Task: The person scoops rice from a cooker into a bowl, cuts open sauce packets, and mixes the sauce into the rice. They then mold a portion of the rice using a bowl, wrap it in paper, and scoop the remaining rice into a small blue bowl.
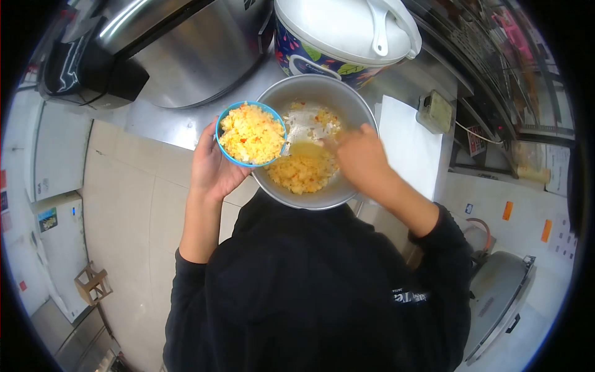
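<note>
My left hand (211,164) cups a small blue bowl (230,113) heaped with yellow fried rice, held at the left rim of a large metal bowl (310,87). The metal bowl holds more yellow rice at its near side and a wet smear at its middle. My right hand (359,155) reaches into the metal bowl from the right and grips a spoon or scoop (308,129) whose pale blade lies toward the blue bowl. My dark sleeves and hooded top fill the lower view.
A white-lidded, patterned rice cooker (347,31) stands behind the metal bowl on a steel counter (167,121). A big steel pot (180,49) sits at the back left. A white cloth or paper (409,142) lies to the right. Tiled floor lies at the left.
</note>
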`<state>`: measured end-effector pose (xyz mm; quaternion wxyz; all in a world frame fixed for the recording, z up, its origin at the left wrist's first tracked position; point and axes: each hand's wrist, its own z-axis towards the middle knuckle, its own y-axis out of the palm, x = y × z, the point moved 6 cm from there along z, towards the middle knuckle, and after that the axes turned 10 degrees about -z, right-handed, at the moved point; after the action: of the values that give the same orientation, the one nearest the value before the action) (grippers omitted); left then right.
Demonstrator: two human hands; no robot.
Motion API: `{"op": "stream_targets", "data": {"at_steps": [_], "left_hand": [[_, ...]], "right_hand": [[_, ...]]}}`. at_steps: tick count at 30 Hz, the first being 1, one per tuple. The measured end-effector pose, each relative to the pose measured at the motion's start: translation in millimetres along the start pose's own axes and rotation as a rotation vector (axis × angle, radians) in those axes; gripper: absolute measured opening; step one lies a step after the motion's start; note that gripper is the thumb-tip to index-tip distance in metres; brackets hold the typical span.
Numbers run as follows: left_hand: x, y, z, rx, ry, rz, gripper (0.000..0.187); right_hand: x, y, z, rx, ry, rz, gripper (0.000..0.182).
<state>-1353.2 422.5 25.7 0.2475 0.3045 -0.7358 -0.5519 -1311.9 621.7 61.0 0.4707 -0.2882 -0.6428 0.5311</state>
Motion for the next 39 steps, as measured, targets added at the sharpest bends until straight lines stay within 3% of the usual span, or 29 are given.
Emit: {"op": "stream_targets", "data": {"at_steps": [4,7,9,14,25,33,39], "left_hand": [[-0.8,-0.6,0.8,0.016,0.008,0.042,0.056],[0.1,-4.4,-0.6,-0.068,-0.02,0.048,0.054],[-1.4,1.1,-0.5,-0.155,-0.039,0.097,0.051],[-3.5,0.0,-0.4,-0.129,-0.011,0.068,0.05],[-0.4,21.1,-6.4,-0.159,-0.015,0.034,0.055],[-27.5,22.3,5.5,0.035,0.058,0.205,0.053],[-72.8,7.0,41.0,0.223,0.078,0.306,0.051]], "right_hand": [[24.4,11.5,-7.2,-0.107,0.141,-0.169,0.015],[-4.5,15.3,-26.2,-0.328,0.035,0.038,0.015],[-22.7,18.4,-27.8,-0.322,0.002,0.161,0.016],[-47.6,18.1,-24.2,-0.192,0.006,0.429,0.029],[0.7,-9.4,-28.5,-0.191,0.16,0.895,0.032],[66.5,-62.7,-44.0,-0.045,0.381,0.625,0.027],[17.6,-68.0,-35.9,-0.012,0.32,0.103,0.041]]}}
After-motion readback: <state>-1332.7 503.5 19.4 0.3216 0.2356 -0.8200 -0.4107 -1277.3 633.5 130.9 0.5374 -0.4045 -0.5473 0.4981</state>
